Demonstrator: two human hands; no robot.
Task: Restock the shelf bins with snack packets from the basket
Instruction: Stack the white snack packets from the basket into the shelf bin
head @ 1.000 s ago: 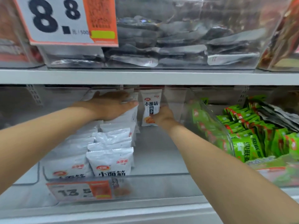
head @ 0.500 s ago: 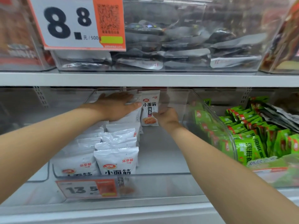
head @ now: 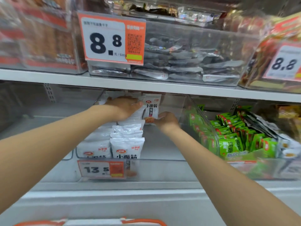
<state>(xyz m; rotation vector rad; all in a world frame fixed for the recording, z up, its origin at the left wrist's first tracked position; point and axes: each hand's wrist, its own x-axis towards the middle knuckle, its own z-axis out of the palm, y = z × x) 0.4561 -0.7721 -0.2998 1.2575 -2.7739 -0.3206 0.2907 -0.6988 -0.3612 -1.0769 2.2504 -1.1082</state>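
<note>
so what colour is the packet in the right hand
White packet with black lettering and an orange picture at the bottom; head view.

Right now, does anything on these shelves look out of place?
Yes: in the right-hand bin, dark grey packets lie loosely across the neat rows of green packets, seemingly a different product mixed in. The white packets look orderly.

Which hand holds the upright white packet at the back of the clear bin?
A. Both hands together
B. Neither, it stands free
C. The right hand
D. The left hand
C: the right hand pinches the lower edge of the upright white packet, while the left hand lies flat on the stacked white packets beside it.
</note>
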